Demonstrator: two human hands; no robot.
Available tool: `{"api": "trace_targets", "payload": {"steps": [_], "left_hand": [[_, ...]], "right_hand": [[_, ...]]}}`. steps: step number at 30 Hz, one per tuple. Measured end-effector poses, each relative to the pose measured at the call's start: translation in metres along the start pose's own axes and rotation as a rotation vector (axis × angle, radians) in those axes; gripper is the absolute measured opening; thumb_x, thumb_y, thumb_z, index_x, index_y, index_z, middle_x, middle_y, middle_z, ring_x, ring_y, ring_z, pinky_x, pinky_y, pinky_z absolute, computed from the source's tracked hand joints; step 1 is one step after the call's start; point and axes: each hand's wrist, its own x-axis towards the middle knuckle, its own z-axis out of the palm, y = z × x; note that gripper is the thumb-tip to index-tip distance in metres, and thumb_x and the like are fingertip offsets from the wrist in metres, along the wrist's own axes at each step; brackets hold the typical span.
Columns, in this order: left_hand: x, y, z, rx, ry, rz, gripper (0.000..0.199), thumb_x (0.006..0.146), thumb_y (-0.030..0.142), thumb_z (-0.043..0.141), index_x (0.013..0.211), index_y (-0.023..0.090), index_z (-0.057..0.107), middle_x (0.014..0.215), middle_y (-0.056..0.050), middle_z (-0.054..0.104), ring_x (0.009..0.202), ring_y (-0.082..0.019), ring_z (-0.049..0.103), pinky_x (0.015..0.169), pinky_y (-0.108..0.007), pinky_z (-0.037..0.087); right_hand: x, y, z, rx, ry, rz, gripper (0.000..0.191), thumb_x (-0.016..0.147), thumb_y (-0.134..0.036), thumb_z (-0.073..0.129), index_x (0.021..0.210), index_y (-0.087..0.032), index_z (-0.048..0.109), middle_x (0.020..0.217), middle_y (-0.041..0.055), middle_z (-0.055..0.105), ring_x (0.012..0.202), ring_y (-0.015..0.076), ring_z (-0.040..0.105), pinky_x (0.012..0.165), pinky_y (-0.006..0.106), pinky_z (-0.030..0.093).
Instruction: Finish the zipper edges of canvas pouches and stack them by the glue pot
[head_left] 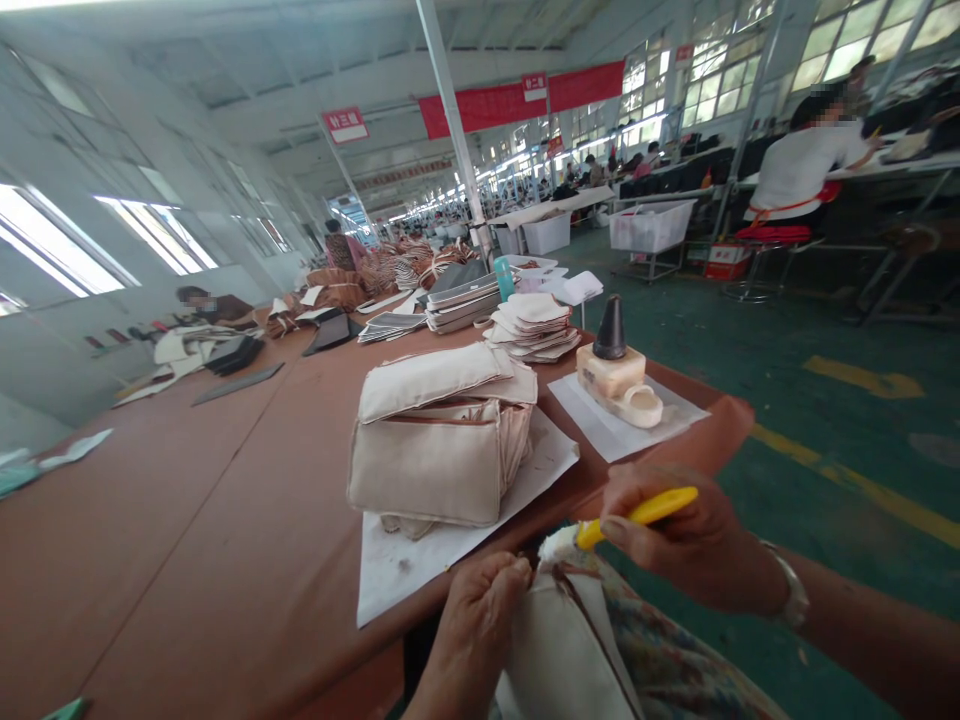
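Stacked cream pieces [424, 470] lie near the bench's [195, 560] near edge. Just off it, the left hand [480, 620] pinches a pouch [559, 645]; the brush [592, 532], clamped in the right hand [686, 545], meets its top. Brushing seems in hand; another stroke would need that rim steady.

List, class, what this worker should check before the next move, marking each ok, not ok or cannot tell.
1. Yellow-handled brush gripped in the right hand: ok.
2. Left hand holding the pale piece: ok.
3. Brush tip at the piece's upper end: ok.
4. Paper under the stack free of marks: not ok, dark smudges show.
5. Enough left in the bristles for another stroke: cannot tell.
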Motion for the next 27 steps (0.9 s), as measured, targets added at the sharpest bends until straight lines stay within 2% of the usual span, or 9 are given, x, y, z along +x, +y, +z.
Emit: {"api": "trace_targets", "payload": {"steps": [5,11,14,17,21,24,27], "left_hand": [[-0.008,0.009,0.002,0.032,0.041,0.013,0.042,0.077,0.055,0.067,0.068,0.015,0.060,0.063,0.001,0.052,0.057,-0.012,0.041,0.053,-0.022,0.029],[-0.002,-0.004,-0.004,-0.089,0.015,-0.055,0.043,0.071,0.056,0.071,0.063,0.017,0.055,0.058,0.002,0.050,0.053,-0.011,0.040,0.049,-0.022,0.029],[-0.002,-0.010,-0.009,-0.112,0.024,-0.085,0.041,0.069,0.054,0.074,0.065,0.015,0.060,0.057,0.002,0.051,0.052,-0.011,0.043,0.050,-0.022,0.031],[-0.004,-0.011,-0.012,-0.183,0.002,-0.064,0.040,0.070,0.053,0.073,0.072,0.013,0.067,0.058,0.000,0.055,0.054,-0.013,0.047,0.053,-0.022,0.036],[-0.011,-0.015,-0.018,-0.296,-0.019,-0.017,0.038,0.074,0.049,0.071,0.083,0.013,0.073,0.068,-0.006,0.063,0.062,-0.017,0.053,0.061,-0.026,0.043],[-0.015,-0.023,-0.027,-0.362,-0.015,-0.011,0.030,0.074,0.044,0.073,0.076,0.014,0.071,0.069,-0.006,0.062,0.060,-0.015,0.051,0.060,-0.025,0.042],[-0.018,-0.029,-0.032,-0.440,0.022,-0.017,0.026,0.072,0.038,0.076,0.067,0.014,0.064,0.066,-0.003,0.058,0.060,-0.014,0.049,0.058,-0.024,0.040]], "right_hand": [[0.003,-0.016,-0.004,-0.055,0.047,-0.122,0.011,0.084,-0.015,0.063,0.077,-0.021,0.058,0.064,-0.0008,0.058,0.054,0.0130,0.052,0.052,0.026,0.042],[0.002,-0.026,0.007,-0.104,-0.051,-0.256,0.013,0.079,-0.010,0.060,0.075,-0.022,0.057,0.061,0.0001,0.061,0.053,0.0145,0.055,0.053,0.027,0.043],[0.003,-0.026,0.002,-0.123,-0.027,-0.254,0.011,0.079,-0.010,0.060,0.076,-0.021,0.059,0.063,-0.0005,0.061,0.053,0.0137,0.055,0.053,0.027,0.043],[0.003,-0.029,-0.008,-0.100,0.053,-0.239,0.012,0.079,-0.011,0.064,0.079,-0.022,0.061,0.065,-0.0005,0.062,0.054,0.0138,0.056,0.053,0.027,0.044],[-0.001,-0.028,-0.016,0.018,0.158,-0.107,0.009,0.084,-0.017,0.065,0.080,-0.024,0.062,0.064,0.0004,0.059,0.054,0.0158,0.053,0.050,0.029,0.042],[-0.004,-0.022,-0.012,0.072,0.238,-0.041,0.009,0.086,-0.022,0.064,0.077,-0.025,0.063,0.064,0.0018,0.058,0.055,0.0173,0.052,0.048,0.030,0.043],[-0.005,-0.021,-0.003,0.120,0.261,-0.071,0.008,0.084,-0.023,0.064,0.077,-0.025,0.063,0.060,0.0025,0.056,0.052,0.0176,0.050,0.044,0.031,0.041]]}}
